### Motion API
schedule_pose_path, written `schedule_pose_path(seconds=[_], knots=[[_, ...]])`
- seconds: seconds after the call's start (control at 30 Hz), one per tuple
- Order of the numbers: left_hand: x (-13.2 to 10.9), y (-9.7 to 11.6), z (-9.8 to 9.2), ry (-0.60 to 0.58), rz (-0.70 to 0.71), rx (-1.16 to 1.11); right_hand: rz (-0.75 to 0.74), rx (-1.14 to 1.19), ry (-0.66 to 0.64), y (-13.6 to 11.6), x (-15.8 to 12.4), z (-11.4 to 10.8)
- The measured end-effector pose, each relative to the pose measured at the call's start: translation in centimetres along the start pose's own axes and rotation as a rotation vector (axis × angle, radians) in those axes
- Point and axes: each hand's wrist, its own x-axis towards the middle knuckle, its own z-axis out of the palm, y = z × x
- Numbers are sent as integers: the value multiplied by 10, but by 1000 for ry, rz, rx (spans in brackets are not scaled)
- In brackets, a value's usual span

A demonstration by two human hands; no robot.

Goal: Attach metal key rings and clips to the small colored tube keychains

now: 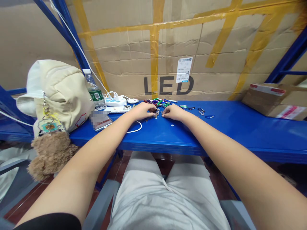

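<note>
Small silver rings (156, 114), a loose huddle lying flat on a blue steel shelf (216, 134), right between the two hands. Probably light, hard and slippery, apt to skate off at a nudge; best pinched by the rim between fingertip and thumb, not scooped. Round, so no real long axis; each one's facing too small to tell from this view. Left hand (144, 111) and right hand (174, 112) close together but apart, palms down, fingertips at the huddle from either side; whether either one pinches anything, impossible to tell. Just behind, a jumble of coloured carabiner clips (158, 102); further right, a few loose blue and silver clips (200, 111), long axes mostly along the shelf. One stray small disc (172, 125) nearer the shelf's front edge. Off to the left, a white cable (136, 127), a power strip (115, 101), a phone (103, 121), a water bottle (94, 89), a cream fabric bag (59, 94) and a plush bear (51, 155). Far right, a taped cardboard box (274, 100).
</note>
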Motion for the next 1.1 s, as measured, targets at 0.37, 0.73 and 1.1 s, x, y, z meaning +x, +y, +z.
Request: schedule_pose_path(seconds=[0.37, 0.73, 1.1], knots=[[1, -3, 4, 18, 19, -25, 21, -94, -13, 0, 0, -2], [1, -6, 5, 36, 38, -24, 13, -114, -28, 2, 0, -1], [1, -6, 4, 24, 36, -23, -51, -139, -9, 2, 0, -1]])
